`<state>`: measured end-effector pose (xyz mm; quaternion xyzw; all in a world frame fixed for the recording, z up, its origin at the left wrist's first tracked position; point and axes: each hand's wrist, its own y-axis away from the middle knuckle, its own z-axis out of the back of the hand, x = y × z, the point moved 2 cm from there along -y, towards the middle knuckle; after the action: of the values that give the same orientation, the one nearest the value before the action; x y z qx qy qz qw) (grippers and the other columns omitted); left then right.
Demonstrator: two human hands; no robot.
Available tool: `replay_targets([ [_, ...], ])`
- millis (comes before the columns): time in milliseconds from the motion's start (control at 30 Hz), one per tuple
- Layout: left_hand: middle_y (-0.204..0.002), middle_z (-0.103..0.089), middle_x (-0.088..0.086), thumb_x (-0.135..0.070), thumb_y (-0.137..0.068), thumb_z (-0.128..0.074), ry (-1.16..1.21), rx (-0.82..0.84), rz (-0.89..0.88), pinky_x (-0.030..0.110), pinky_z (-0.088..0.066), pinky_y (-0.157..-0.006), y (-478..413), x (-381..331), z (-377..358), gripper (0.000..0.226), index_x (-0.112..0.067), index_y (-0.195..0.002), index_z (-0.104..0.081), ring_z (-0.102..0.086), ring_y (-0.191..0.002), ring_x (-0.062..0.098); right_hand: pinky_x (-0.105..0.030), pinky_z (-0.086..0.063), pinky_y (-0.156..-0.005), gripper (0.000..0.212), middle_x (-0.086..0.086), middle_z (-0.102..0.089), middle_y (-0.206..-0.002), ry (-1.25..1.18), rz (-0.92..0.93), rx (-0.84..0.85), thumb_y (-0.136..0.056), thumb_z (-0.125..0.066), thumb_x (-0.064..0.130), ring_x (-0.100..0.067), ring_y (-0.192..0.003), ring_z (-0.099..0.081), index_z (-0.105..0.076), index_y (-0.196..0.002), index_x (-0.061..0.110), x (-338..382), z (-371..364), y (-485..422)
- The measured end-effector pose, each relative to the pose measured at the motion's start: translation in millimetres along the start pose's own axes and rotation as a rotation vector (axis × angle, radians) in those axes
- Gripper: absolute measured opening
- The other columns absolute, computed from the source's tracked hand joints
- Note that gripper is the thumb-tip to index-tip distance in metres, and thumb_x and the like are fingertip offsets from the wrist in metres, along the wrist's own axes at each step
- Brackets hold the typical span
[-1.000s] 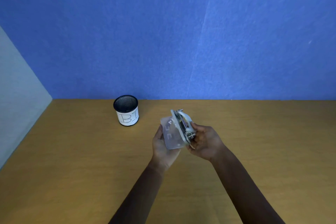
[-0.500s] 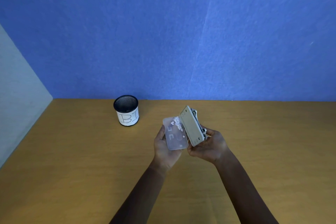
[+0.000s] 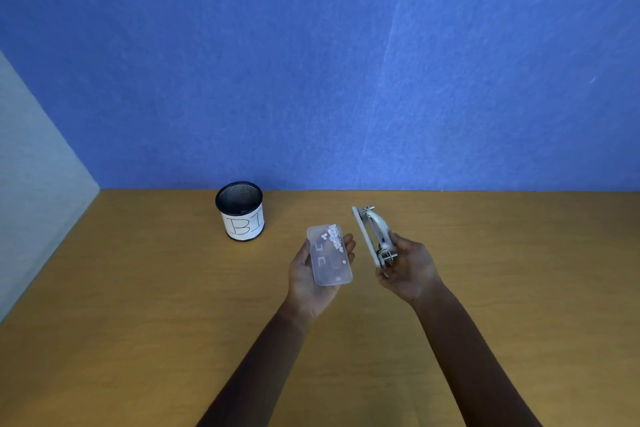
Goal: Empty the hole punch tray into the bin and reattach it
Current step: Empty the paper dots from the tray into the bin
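My left hand (image 3: 308, 279) holds the clear plastic tray (image 3: 329, 258) flat in its palm, open side up. Several white paper dots lie gathered at the tray's far end. My right hand (image 3: 407, 269) grips the white hole punch (image 3: 372, 236) on its edge, metal hinge parts showing, a short gap to the right of the tray. The two parts are fully apart. The bin (image 3: 240, 211), a black mesh cup with a white label marked "BI", stands upright on the table to the far left of the tray.
The wooden table (image 3: 138, 322) runs to a blue wall at the back and a pale grey panel (image 3: 31, 166) on the left. Both forearms reach in from the bottom edge.
The tray came off the hole punch. My right hand carried the punch to the right, and my left hand laid the tray flat with the paper dots showing.
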<state>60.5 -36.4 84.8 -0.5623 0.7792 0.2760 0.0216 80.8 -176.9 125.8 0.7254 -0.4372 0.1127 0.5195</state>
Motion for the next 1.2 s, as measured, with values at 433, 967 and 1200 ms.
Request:
replay_targets([
  [433, -0.077, -0.077, 0.010, -0.033, -0.098, -0.026, -0.098, -0.074, -0.014, 0.028, -0.042, -0.081, -4.7, -7.8, 27.2, 0.045, -0.003, -0.103, -0.060, -0.057, -0.091, 0.021, -0.037, -0.044, -0.068, 0.033, -0.020, -0.060, -0.080, 0.768, 0.340, -0.328, -0.088, -0.055, 0.015, -0.028, -0.076, -0.059, -0.067, -0.094, -0.015, -38.8, 24.5, -56.6],
  [967, -0.077, -0.076, 0.014, -0.030, -0.097, -0.027, -0.058, -0.118, 0.003, 0.031, -0.043, -0.084, -3.8, -1.1, 30.8, 0.046, 0.002, -0.111, -0.057, -0.059, -0.094, 0.025, -0.031, -0.038, -0.062, 0.030, -0.018, -0.058, -0.078, 0.727, 0.280, -0.354, -0.089, -0.055, 0.013, -0.025, -0.073, -0.054, -0.067, -0.091, -0.014, -62.0, 48.6, -73.0],
  [1200, -0.079, -0.077, 0.015, -0.031, -0.097, -0.027, -0.064, -0.127, 0.014, 0.031, -0.045, -0.083, -4.3, -0.9, 32.1, 0.046, 0.000, -0.102, -0.062, -0.073, -0.072, 0.023, -0.031, -0.040, -0.066, 0.029, -0.018, -0.060, -0.080, 0.710, 0.275, -0.350, -0.089, -0.055, 0.013, -0.026, -0.075, -0.056, -0.067, -0.094, -0.013, -62.2, 49.0, -73.8],
])
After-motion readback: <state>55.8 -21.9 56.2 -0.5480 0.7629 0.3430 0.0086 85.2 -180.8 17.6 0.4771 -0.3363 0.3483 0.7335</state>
